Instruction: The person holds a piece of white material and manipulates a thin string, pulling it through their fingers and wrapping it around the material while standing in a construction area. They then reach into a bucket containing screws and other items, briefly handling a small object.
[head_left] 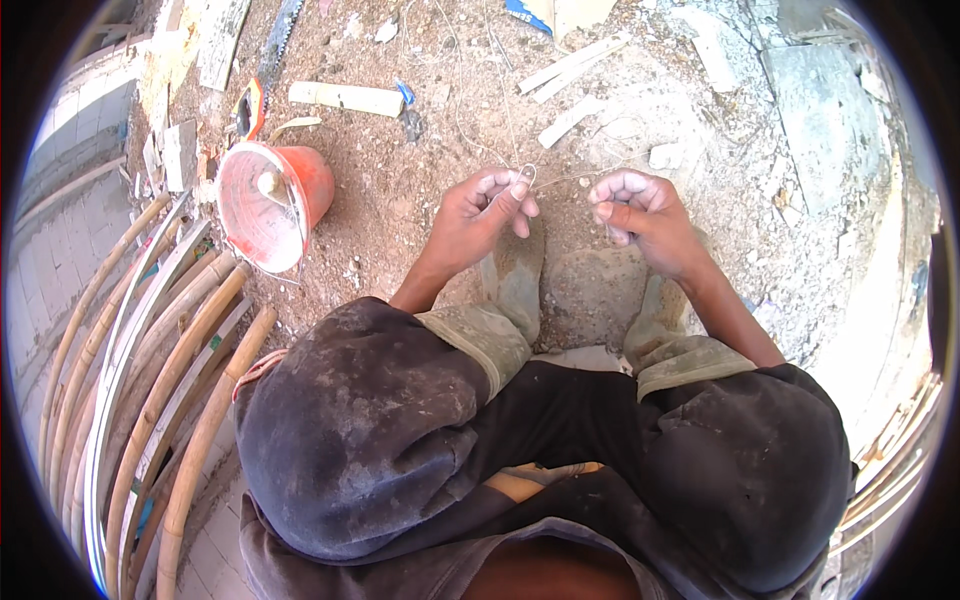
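My left hand [478, 218] is closed in a pinch, with thumb and forefinger on a thin string [463, 118] that forms a small loop at the fingertips. From there the string trails away over the dirt toward the far side. A fine length of it also seems to stretch across to my right hand [648, 218], whose fingers are curled and pressed to the thumb around it. Whether it is twine or wire is too fine to tell. Both hands are held up in front of my knees, a short gap apart, and look dusty with pale powder.
An orange bucket [318, 182] lies tipped at the left, a pale lump and a handle wire at its mouth. Behind it is a saw [256, 108] with an orange grip. Bamboo poles [190, 345] fill the near left. Wood strips [350, 98] and a grey-green slab [825, 125] lie farther off.
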